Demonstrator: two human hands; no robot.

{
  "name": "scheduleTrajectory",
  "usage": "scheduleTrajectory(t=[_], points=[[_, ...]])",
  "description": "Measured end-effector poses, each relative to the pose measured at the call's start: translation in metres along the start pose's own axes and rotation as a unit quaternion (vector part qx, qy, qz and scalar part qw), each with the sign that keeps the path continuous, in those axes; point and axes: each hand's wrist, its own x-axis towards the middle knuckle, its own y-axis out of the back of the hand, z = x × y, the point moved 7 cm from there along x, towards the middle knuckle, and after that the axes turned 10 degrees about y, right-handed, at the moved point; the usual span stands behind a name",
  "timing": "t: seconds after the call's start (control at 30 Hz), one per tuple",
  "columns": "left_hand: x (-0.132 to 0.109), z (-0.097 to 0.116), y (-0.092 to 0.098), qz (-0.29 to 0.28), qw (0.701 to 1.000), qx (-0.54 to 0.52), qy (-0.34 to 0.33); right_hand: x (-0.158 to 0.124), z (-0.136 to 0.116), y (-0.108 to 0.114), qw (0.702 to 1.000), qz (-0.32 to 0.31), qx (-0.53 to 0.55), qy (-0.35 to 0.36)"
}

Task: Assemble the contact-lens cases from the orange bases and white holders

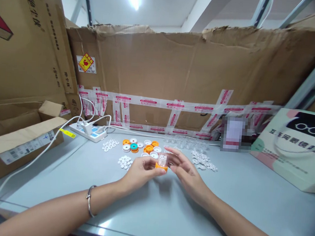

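My left hand (143, 169) pinches a small round container with an orange base (161, 167) and a clear cup (162, 158) on it, held just above the table. White bits with dark marks show inside the cup. Close on its right is my right hand (187, 174), fingers apart and curved toward the clear part; whether a fingertip touches it I cannot tell. Behind the hands lie several orange and white round caps (148, 148) and a teal cap (134, 147). Small white discs (125, 162) are piled left of my left hand.
More white rings (110, 145) lie farther left. Clear cups (182, 142) stand at the back, with flat white pieces (203, 160) to the right. A power strip (88, 131) with cables, an open carton (23, 141) and a printed box (292, 152) flank the grey table (237, 206).
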Motion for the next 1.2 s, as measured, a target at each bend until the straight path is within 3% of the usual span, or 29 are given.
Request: scheduleTrajectory(t=[0.1,0.3,0.7,0.83,1.07,1.2], points=[[-0.001,0.004,0.005,0.022,0.999,0.019,-0.016,-0.003,-0.006,-0.008,0.99,-0.075,-0.102,0.057],[-0.007,0.009,0.003,0.059,0.991,0.119,-0.004,-0.003,-0.013,-0.011,0.931,-0.077,-0.314,0.168],[-0.007,0.004,-0.005,0.022,0.995,0.098,0.008,-0.01,-0.02,-0.014,0.894,-0.074,-0.383,0.223],[-0.004,0.001,-0.007,-0.01,0.999,0.045,0.009,-0.008,-0.018,-0.013,0.903,-0.066,-0.368,0.213],[-0.004,0.009,-0.016,-0.132,0.99,-0.044,-0.005,-0.002,-0.011,-0.009,0.952,-0.069,-0.253,0.158],[-0.004,0.008,-0.016,-0.14,0.988,-0.066,0.004,-0.002,-0.006,-0.006,0.973,-0.049,-0.174,0.146]])
